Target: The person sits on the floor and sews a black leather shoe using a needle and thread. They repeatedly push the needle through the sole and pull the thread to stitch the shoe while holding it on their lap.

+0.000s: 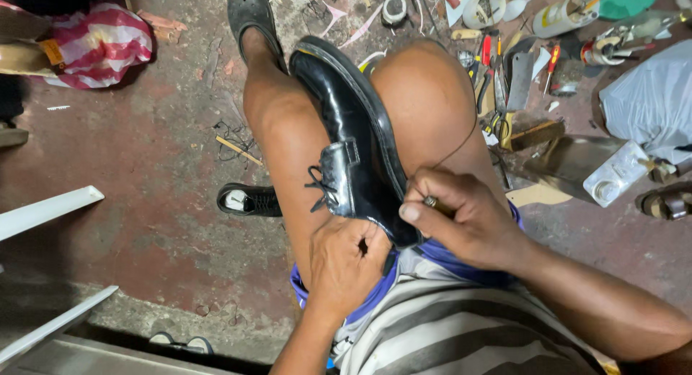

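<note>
**One black dress shoe, clamped between my knees, sole edge toward the right hand**

One black lace-up shoe (351, 141) lay wedged between my bare thighs, its long axis running from the toe, far out past my knees, back to the heel end at my lap. It sat tipped on its side: laces and upper faced my left leg, the sole rim faced my right leg.

Left hand (347, 263): clasped over the heel end from the near side, fingers curled under and out of sight, thumb side pressed on the upper. It held the shoe steady; the shoe lay straight ahead of this hand.

Right hand (454, 216): fingers (432, 184) bunched together, pinching a small dark-handled tool (435, 202), the tip hidden against the sole rim. The shoe lay just to the left of these fingers, touching them. A thin thread (468, 141) ran up from this hand across my right knee.

Nearer hand at the seam: the right; the left sat behind it at the heel.

Also noted: a second black shoe (249, 200) on the floor (144, 202) by my left leg, well apart; a scatter of screwdrivers, blades and pots (519, 58) on the floor beyond my right knee; a striped red-and-white bag (101, 43) far left.
</note>
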